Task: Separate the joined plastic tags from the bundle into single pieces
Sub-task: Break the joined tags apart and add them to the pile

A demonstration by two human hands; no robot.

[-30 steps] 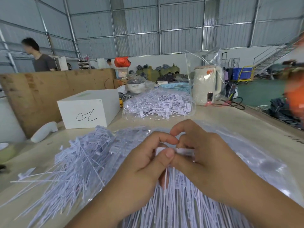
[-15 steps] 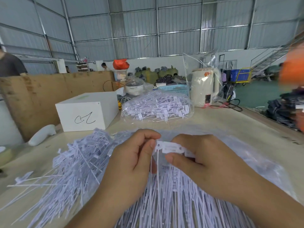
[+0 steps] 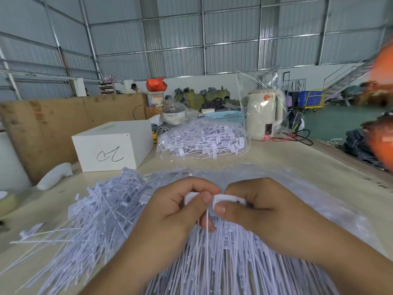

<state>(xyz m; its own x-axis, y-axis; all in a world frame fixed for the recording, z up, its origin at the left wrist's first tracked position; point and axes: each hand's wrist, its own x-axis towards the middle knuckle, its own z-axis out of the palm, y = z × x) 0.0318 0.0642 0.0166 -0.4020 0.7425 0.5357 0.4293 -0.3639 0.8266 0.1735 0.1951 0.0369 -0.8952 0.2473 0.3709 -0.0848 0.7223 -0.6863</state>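
- The left hand [image 3: 170, 211] and right hand [image 3: 261, 209] each pinch one end of a joined strip of tags [image 3: 225, 198], grip closed tight on it.
- Loose tags [image 3: 102, 211] fan beneath toward the near edge of the desk [image 3: 297, 165].
- A bagged bundle [image 3: 202, 139] and white box [image 3: 112, 145] stand beyond, bare desk to the right.

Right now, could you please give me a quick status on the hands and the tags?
Left hand and right hand pinching one joined tag strip. Not yet split. Loose tag pile beneath; nothing blocking.
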